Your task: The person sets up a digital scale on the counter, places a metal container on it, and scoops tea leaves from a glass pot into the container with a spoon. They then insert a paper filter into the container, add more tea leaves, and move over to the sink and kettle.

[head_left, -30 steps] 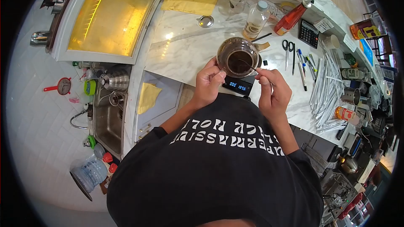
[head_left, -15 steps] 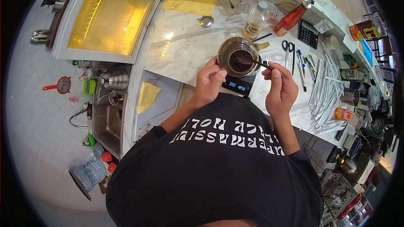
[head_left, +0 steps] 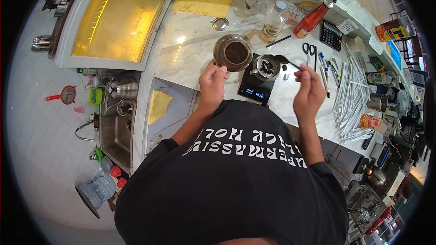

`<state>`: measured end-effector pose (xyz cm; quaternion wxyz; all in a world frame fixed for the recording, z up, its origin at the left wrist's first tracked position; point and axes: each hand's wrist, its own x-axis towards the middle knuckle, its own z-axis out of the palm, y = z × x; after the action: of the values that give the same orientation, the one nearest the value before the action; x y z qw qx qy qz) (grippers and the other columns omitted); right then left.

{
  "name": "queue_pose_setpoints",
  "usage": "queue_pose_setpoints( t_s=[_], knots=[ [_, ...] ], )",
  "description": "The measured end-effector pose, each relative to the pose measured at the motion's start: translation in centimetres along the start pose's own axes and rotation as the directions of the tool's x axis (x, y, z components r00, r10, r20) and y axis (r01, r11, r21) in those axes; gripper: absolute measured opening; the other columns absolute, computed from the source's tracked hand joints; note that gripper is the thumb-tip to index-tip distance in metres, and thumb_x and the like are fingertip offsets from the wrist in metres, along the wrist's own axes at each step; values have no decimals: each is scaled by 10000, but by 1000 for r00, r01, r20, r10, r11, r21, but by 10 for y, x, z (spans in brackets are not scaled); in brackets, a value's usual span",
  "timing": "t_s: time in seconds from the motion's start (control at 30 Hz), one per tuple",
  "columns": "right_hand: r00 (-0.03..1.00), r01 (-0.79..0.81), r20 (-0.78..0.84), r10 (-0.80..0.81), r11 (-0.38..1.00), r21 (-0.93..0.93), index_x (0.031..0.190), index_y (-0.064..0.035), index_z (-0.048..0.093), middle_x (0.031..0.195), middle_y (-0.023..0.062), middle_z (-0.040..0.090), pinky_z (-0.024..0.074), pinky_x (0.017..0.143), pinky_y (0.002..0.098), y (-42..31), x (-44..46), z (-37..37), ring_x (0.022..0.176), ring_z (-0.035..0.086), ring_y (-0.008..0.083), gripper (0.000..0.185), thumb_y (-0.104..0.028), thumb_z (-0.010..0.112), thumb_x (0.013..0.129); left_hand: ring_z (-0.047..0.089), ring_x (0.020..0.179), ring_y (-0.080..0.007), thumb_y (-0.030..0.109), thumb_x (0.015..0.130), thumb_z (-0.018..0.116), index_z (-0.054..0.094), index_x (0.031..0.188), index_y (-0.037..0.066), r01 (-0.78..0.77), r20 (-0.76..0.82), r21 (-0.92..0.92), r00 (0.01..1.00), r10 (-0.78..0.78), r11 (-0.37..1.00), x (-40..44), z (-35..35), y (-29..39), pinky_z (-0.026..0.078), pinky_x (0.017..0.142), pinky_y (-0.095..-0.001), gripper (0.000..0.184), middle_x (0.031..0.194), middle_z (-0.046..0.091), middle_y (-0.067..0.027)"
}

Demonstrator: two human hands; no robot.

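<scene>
My left hand (head_left: 213, 83) grips a round glass pot (head_left: 220, 54) by its near side, holding it above the counter left of the scale. Dark brown contents lie in the pot. My right hand (head_left: 310, 90) pinches the thin handle of a dark spoon (head_left: 293, 65), whose bowl is at the right rim of a small cup (head_left: 255, 73). Dark pieces can be seen inside that cup. It stands on a black digital scale (head_left: 247, 84) with a lit blue display.
Behind stand a clear bottle (head_left: 274, 22) and a red bottle (head_left: 313, 20). Scissors (head_left: 309, 51), pens (head_left: 324, 70), a calculator (head_left: 331, 36) and a heap of white strips (head_left: 352, 102) lie to the right. A round metal lid (head_left: 220, 23) is at the back left. The sink (head_left: 117, 136) is further left.
The glass pot has moved left with my left hand, uncovering the cup on the scale. The spoon is out of the pot and now at the cup; my right hand shifted slightly right.
</scene>
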<state>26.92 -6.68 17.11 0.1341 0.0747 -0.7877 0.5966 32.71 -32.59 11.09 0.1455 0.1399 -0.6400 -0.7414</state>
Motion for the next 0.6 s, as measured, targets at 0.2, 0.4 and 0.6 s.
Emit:
queue_pose_setpoints(
  t_s=[0.2, 0.4, 0.6],
  knots=[
    [873, 454, 352, -337, 826, -334, 1171, -17, 721, 929, 150, 703, 518, 738, 434, 6, -8, 14, 847, 656, 339, 249, 32, 696, 928, 568, 977, -127, 52, 1023, 602, 561, 759, -31, -42, 44, 20, 998, 41, 999, -1, 0, -1, 461, 831, -275, 279, 1215, 635, -111],
    [922, 359, 276, -273, 869, -341, 1183, -9, 720, 943, 161, 722, 536, 728, 358, -3, -6, 9, 832, 696, 294, 208, 29, 655, 989, 577, 989, -145, 65, 1020, 584, 543, 740, -16, -35, 67, 49, 997, 31, 998, -9, 9, 13, 458, 872, -295, 294, 1240, 642, -136],
    [956, 294, -1, -294, 955, 35, 1138, 43, 709, 881, 148, 728, 532, 698, 304, -44, -8, 2, 760, 691, 237, 186, 78, 617, 980, 591, 1022, -149, 78, 1001, 611, 576, 764, -38, -96, 154, 50, 984, 87, 994, -12, 2, 13, 487, 764, -270, 267, 1359, 597, -186]
  ],
)
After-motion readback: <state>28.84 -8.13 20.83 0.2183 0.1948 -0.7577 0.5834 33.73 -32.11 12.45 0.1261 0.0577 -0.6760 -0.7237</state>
